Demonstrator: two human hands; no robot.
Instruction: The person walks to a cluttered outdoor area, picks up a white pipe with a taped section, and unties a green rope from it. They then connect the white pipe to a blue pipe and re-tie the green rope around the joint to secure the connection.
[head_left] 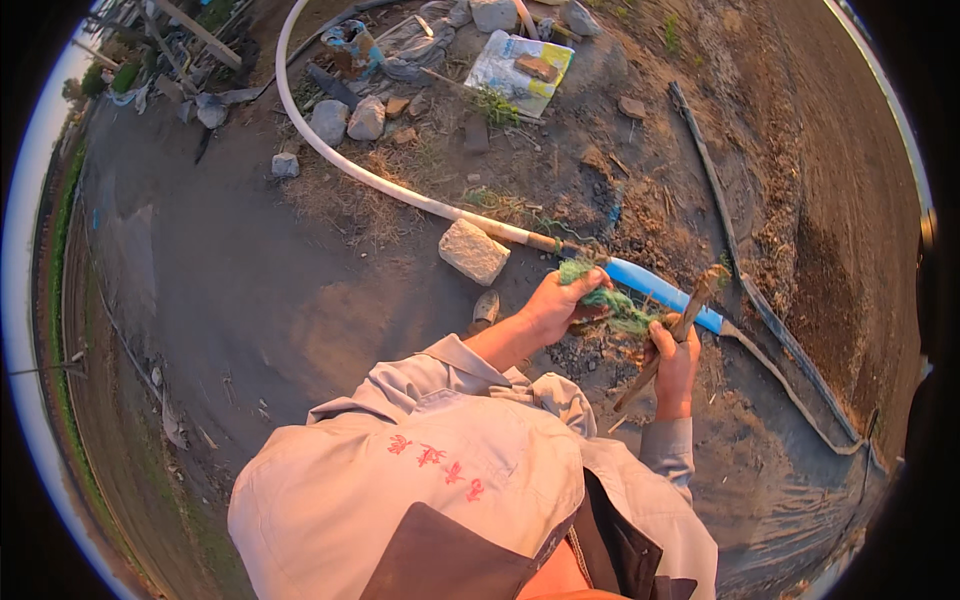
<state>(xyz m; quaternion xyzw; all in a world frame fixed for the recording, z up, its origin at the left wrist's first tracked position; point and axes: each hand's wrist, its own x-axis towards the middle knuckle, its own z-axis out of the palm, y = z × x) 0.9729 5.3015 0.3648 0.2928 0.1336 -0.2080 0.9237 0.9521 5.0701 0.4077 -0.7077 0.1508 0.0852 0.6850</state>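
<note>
A tangle of frayed green twine (626, 312) stretches between my two hands. My left hand (553, 308) is closed on one end of it, thumb on top. In my right hand (677, 362) is a rough wooden stick (690, 318), held at a slant with the twine's other end against it. Just beyond my hands, a blue flat hose (652, 284) lies on the ground. Its left end meets a dark joint at the end of a long white pipe (390, 188); the joint is partly hidden by my left hand and the twine.
A pale stone block (474, 252) rests against the white pipe. Several stones (366, 118) and a printed plastic sack (500, 68) lie farther off. A dark, flattened hose (716, 185) runs down the right side, near black plastic sheeting (770, 480). A shoe tip (487, 306) shows below the block.
</note>
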